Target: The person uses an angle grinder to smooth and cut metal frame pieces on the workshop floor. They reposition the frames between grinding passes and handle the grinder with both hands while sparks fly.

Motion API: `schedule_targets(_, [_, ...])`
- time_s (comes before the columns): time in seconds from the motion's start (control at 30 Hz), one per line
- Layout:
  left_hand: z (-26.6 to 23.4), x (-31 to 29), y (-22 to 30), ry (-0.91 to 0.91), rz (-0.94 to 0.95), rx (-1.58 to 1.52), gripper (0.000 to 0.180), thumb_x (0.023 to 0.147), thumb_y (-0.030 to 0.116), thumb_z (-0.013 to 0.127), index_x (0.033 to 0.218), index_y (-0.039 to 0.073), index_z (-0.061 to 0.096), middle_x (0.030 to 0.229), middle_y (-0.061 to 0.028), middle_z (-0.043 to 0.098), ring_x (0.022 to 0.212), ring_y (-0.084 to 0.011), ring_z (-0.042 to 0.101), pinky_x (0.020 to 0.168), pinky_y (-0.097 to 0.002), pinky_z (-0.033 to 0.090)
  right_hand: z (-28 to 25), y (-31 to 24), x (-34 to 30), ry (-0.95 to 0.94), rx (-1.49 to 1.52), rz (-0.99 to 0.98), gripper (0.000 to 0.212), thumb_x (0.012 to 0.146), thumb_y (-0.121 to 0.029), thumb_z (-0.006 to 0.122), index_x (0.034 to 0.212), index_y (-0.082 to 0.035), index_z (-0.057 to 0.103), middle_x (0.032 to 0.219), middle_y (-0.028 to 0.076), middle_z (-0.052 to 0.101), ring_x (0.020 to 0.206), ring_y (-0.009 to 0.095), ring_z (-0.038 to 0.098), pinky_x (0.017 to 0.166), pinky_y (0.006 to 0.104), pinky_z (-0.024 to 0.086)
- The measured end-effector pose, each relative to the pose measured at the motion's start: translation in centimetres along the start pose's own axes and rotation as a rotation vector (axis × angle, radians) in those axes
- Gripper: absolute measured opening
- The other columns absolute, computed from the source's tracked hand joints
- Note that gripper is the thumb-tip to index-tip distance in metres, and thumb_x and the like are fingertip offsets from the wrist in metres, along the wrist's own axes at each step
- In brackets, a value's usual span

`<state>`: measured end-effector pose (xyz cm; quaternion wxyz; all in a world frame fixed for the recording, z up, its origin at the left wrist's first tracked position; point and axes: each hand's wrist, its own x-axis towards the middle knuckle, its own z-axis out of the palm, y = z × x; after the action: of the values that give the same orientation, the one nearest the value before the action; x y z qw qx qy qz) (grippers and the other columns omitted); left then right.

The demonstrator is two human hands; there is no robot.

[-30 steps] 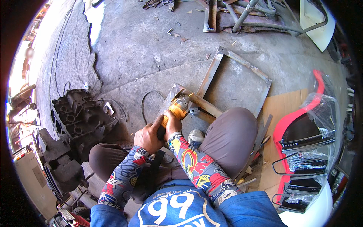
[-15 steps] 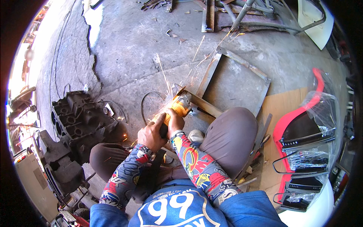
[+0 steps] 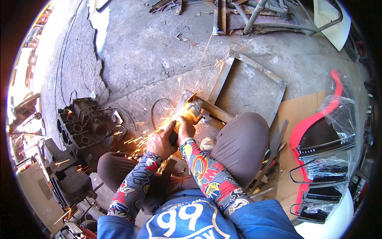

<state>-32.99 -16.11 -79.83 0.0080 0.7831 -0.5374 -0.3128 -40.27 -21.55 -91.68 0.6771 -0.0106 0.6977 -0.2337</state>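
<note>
Both my hands grip a yellow angle grinder (image 3: 192, 114). My left hand (image 3: 160, 144) is closed round its rear body, and my right hand (image 3: 185, 130) wraps the body nearer the metal head. The grinder's disc (image 3: 192, 98) is tilted, edge toward a steel bar (image 3: 216, 110) whose end lies beside it; the exact contact is hard to make out. Bright orange sparks (image 3: 140, 144) spray from there toward my left knee. Beyond the bar, a square angle-steel frame (image 3: 226, 76) lies on the floor.
A dark engine block (image 3: 85, 125) stands at the left, with a black cable (image 3: 152, 111) near it. On the right, plastic-wrapped black and red panels (image 3: 296, 137) lie by cardboard (image 3: 290, 107). Scrap metal (image 3: 258, 26) is piled at the far side. My bent knees (image 3: 244, 145) flank the grinder.
Sparks have grown much denser and now spread lower left over the engine block and past my left knee. The hands and grinder keep nearly the same place; the view has shifted slightly.
</note>
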Motion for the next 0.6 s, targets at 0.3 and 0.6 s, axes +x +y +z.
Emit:
schedule_targets(0.3, [0.0, 0.2, 0.0, 0.017, 0.022, -0.015, 0.089, 0.071, 0.034, 0.083, 0.152, 0.022, 0.048, 0.094, -0.0229, 0.074, 0.085, -0.0420, 0.073, 0.075, -0.0517, 0.058, 0.1, 0.8, 1.6, 0.019, -0.048, -0.021, 0.068, 0.072, -0.039, 0.086, 0.116, 0.011, 0.071, 0.122, 0.023, 0.072, 0.106, 0.035, 0.071, 0.093, 0.0430, 0.055])
schedule_targets(0.6, [0.1, 0.6, -0.1, 0.035, 0.040, -0.035, 0.088, 0.072, 0.034, 0.082, 0.152, 0.021, 0.048, 0.093, -0.0233, 0.074, 0.085, -0.0417, 0.073, 0.074, -0.0514, 0.059, 0.3, -0.6, 0.1, 0.014, -0.007, -0.040, 0.066, 0.073, -0.037, 0.085, 0.115, 0.012, 0.070, 0.118, 0.021, 0.073, 0.104, 0.030, 0.071, 0.090, 0.0400, 0.056])
